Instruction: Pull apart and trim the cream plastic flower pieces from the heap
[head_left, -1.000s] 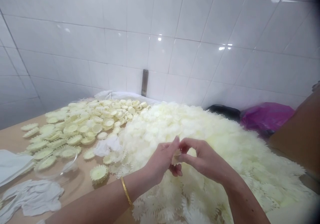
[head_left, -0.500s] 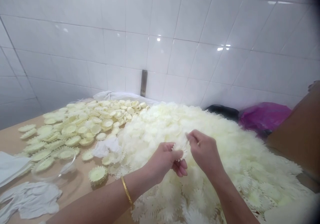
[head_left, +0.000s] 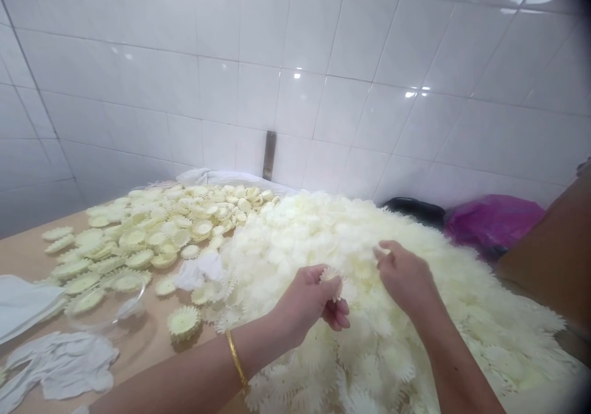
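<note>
My left hand [head_left: 318, 297], with a gold bangle at the wrist, pinches a small pale disc with a toothed edge [head_left: 333, 281] between thumb and fingers. To its right, my right hand [head_left: 401, 272] hovers over a large heap of whitish toothed pieces [head_left: 323, 229]. Its thumb and index finger are close together at the tip; whether anything thin is between them is too small to tell. A pale green toothed stack [head_left: 183, 323] sits on the table left of my left forearm.
Yellowish discs [head_left: 133, 238] cover the table's left part. Nearer lie a clear round dish [head_left: 108, 303], white gloves [head_left: 69, 365] and white sheets [head_left: 23, 306]. Black [head_left: 413, 211] and purple bags [head_left: 494, 220] lie by the tiled wall. Someone's bare limb [head_left: 549, 254] is at the right.
My right hand has moved right, away from the left hand. My left hand has stayed nearly in place, still pinching the disc. The view has shifted slightly.
</note>
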`<control>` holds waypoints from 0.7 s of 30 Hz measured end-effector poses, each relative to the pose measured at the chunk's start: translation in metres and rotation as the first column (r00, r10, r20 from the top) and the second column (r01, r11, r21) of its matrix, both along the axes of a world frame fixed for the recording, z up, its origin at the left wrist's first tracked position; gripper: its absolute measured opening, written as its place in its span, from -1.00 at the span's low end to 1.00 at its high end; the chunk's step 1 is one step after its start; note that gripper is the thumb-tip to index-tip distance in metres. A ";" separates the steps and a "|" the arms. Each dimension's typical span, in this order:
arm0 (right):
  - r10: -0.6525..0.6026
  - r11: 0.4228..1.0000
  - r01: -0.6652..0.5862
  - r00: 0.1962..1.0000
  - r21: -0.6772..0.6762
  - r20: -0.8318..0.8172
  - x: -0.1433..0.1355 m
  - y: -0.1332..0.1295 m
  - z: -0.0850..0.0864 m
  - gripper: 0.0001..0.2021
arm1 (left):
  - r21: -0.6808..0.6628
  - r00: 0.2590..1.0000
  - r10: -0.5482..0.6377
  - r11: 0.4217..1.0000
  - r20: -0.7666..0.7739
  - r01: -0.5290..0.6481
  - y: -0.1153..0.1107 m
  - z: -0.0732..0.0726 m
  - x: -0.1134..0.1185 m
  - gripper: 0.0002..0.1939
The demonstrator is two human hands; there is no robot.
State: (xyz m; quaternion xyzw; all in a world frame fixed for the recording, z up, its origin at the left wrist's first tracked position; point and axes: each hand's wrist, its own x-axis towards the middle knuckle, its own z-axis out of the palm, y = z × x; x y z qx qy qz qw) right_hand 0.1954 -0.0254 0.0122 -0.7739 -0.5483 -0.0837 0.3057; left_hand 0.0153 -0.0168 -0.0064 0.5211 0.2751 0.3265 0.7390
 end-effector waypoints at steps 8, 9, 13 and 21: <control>0.390 0.915 -0.404 0.873 0.014 -0.292 -0.036 -0.023 0.021 -0.74 | 0.098 0.995 0.099 0.990 -0.015 -0.097 0.008 -0.016 0.001 -0.68; 0.438 0.888 -0.460 0.838 0.012 -0.325 -0.038 -0.026 0.023 -0.74 | 0.114 0.994 0.107 0.988 -0.007 -0.106 0.009 -0.018 0.001 -0.66; 0.559 0.784 -0.620 0.728 -0.033 -0.397 -0.049 -0.031 0.028 -0.78 | 0.146 0.995 0.101 0.984 -0.002 -0.099 0.012 -0.021 0.001 -0.61; 0.611 0.748 -0.664 0.697 -0.013 -0.376 -0.056 -0.025 0.020 -0.83 | 0.052 0.999 0.040 0.998 -0.010 -0.040 0.012 -0.019 -0.001 -0.53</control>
